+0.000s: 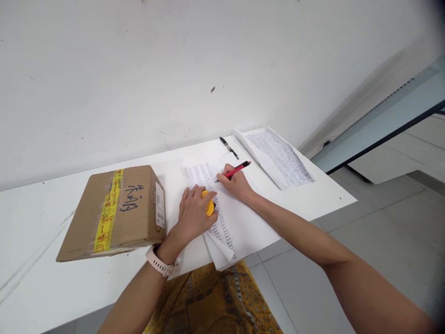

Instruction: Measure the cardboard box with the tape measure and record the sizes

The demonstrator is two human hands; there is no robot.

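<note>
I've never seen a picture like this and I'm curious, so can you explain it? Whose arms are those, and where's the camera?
There's no robot here, just a person's two bare hands. The camera sits on that person's head, looking forward and down, so you see roughly what they see.

The right hand holds a red pen over some printed paper. The left hand rests around a round yellow thing; I can't tell how tightly.

On the white table there's also a cardboard box with yellow tape, a black pen and more printed sheets.
</note>
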